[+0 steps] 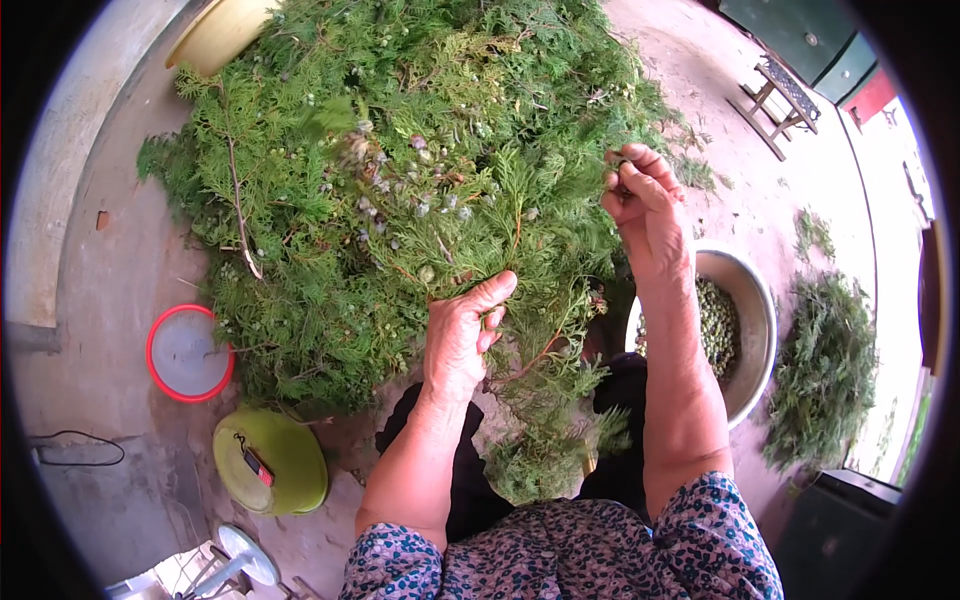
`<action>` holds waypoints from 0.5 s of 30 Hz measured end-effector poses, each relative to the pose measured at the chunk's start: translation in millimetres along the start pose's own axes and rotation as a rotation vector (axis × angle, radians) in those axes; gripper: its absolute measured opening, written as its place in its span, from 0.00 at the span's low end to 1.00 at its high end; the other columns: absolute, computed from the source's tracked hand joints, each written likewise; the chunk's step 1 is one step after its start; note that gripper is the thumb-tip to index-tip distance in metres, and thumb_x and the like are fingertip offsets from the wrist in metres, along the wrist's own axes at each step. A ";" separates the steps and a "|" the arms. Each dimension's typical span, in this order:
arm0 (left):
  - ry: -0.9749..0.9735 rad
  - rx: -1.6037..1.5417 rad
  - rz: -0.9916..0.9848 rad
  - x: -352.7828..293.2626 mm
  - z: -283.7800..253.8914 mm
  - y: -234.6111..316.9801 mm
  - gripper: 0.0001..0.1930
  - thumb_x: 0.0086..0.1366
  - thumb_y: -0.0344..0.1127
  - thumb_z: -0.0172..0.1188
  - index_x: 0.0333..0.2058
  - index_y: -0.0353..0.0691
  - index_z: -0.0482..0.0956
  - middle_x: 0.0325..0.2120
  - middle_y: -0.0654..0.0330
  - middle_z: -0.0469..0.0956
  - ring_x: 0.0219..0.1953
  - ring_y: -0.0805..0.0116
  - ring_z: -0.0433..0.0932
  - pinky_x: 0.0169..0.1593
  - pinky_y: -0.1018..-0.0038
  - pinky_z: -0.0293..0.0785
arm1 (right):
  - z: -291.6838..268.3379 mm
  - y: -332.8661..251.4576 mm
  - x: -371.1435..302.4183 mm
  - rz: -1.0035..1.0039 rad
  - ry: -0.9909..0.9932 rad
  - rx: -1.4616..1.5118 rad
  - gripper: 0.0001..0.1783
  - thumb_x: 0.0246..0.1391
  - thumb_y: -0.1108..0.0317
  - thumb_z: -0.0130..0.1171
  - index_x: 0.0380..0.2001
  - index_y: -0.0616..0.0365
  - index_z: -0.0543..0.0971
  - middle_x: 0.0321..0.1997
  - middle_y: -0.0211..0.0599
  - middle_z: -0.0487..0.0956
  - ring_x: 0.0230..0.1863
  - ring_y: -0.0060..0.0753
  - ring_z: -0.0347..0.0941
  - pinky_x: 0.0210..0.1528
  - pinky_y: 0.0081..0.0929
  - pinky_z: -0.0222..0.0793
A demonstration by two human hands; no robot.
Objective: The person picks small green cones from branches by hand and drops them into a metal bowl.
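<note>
A big heap of cut green conifer branches (330, 230), with flat scaly sprays like arborvitae, lies in front of me. Small bluish-grey cones (420, 195) cluster on the sprays in its middle. At the heap's near side, my left hand (462, 330) is closed around a conifer branch (515, 235) whose tip points away from me. Raised over the heap's right edge, my right hand (645, 195) has its fingers curled together in a pinch. Something small and dark, seemingly cones, shows between those fingertips. Below my right forearm stands a metal basin (768, 330) holding many small green cones (712, 325).
A smaller pile of green sprays (825, 365) lies at the far right. Left of me are a red-rimmed sieve (190, 350) and an upturned green basin (300, 475) with a phone (258, 466) on it. A yellow tub (215, 35) and a small bench (780, 100) stand farther off.
</note>
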State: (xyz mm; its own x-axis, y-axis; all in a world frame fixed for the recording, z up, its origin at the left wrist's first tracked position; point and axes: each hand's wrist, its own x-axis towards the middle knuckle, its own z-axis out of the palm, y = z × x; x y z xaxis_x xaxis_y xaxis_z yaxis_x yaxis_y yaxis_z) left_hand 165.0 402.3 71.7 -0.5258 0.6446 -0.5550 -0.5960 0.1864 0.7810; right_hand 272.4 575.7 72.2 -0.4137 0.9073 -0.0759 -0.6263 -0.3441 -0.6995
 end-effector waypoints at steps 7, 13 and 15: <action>0.049 0.029 0.060 -1.0 5.1 1.2 0.08 0.50 0.36 0.65 0.24 0.40 0.76 0.13 0.70 0.67 0.12 0.84 0.59 0.12 0.87 0.49 | 25.6 3.4 -29.1 -0.086 -0.257 -0.809 0.06 0.47 0.70 0.60 0.29 0.60 0.78 0.20 0.28 0.73 0.15 0.16 0.62 0.16 0.16 0.57; 0.036 0.074 0.038 -1.4 3.9 0.7 0.07 0.50 0.35 0.65 0.23 0.39 0.76 0.13 0.69 0.68 0.11 0.84 0.59 0.12 0.87 0.48 | 17.8 24.1 -24.2 -0.329 -0.389 -1.235 0.08 0.42 0.70 0.62 0.29 0.60 0.78 0.25 0.41 0.76 0.27 0.36 0.73 0.30 0.28 0.67; 0.040 0.068 0.039 -2.3 2.4 0.2 0.07 0.50 0.35 0.64 0.22 0.39 0.77 0.12 0.69 0.68 0.11 0.84 0.59 0.12 0.86 0.48 | 12.8 31.5 -21.9 -0.530 -0.110 -1.236 0.06 0.43 0.71 0.62 0.26 0.61 0.78 0.22 0.41 0.75 0.21 0.36 0.71 0.25 0.28 0.66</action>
State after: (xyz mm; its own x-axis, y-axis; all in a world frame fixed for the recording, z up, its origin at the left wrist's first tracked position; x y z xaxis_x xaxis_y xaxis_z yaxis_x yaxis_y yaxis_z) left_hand 167.6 402.7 73.8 -0.5727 0.6223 -0.5336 -0.5325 0.2126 0.8193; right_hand 253.2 542.0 60.9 -0.3959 0.8181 0.4171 0.2505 0.5332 -0.8080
